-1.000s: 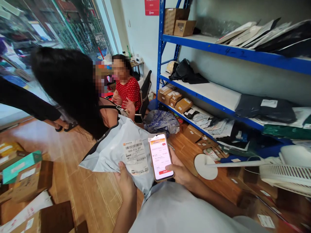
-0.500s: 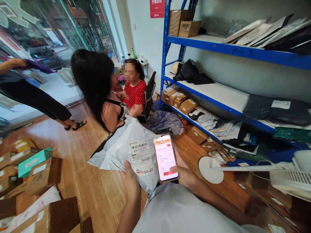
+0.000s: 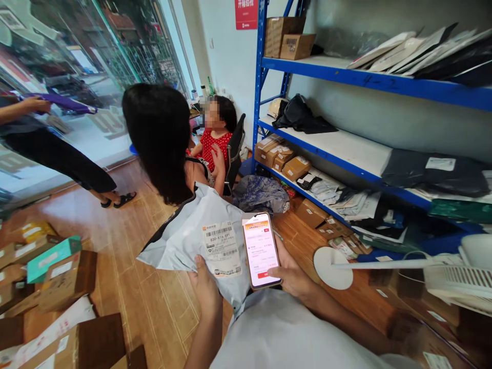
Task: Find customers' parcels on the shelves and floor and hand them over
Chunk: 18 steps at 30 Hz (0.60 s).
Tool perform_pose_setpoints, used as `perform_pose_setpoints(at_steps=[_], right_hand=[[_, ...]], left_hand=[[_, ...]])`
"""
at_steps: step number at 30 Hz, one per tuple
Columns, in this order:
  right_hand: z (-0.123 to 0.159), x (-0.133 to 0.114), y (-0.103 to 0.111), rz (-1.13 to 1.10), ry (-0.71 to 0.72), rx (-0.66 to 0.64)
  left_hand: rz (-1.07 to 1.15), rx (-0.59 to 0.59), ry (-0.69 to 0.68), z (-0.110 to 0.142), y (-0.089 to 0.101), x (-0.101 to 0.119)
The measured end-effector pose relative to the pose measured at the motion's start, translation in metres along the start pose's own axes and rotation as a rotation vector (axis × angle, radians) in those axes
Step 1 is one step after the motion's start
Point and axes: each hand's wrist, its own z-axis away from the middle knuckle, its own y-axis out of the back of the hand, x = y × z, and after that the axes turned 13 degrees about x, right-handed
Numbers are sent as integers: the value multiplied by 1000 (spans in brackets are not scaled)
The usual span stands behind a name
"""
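Observation:
A light grey plastic mailing bag [image 3: 184, 241] is gripped at its near edge by my left hand [image 3: 205, 287], thumb on top beside the white shipping label [image 3: 222, 249]. The label has a barcode and printed text. My right hand [image 3: 290, 271] holds a smartphone [image 3: 262, 251] upright against the bag's right side. Its screen is lit, white with red and orange areas, and my right thumb lies over the lower right of the screen. The fingers of both hands are hidden behind what they hold.
One person [image 3: 161, 143] with long hair is just beyond the bag; another in a red dotted top [image 3: 215, 146] sits by a black chair [image 3: 235, 148]. A third person [image 3: 54, 148] stands left. Blue shelving [image 3: 376, 79] holds parcels. Cardboard boxes [image 3: 69, 279] lie left, a white fan [image 3: 457, 277] right.
My right thumb has shifted slightly on the screen. The long-haired person has moved right and turned their head away. The standing person's arm with the purple item has moved right.

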Motion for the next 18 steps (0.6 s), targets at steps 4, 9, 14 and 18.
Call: perform_pose_setpoints(at_steps=[4,9,14,18], right_hand=[[3,0,-1,44,25,-48],[6,-4,-3,97,44,-53],[8,-6,-2,113,43,-32],[7,-4,0,119,64,-29]], left_hand=[[12,-9,-33,2,2,1],[31,-56,-48,3,4,-1],[30,-54,-47,4,4,-3],[16,-48,-38,7,3,-2]])
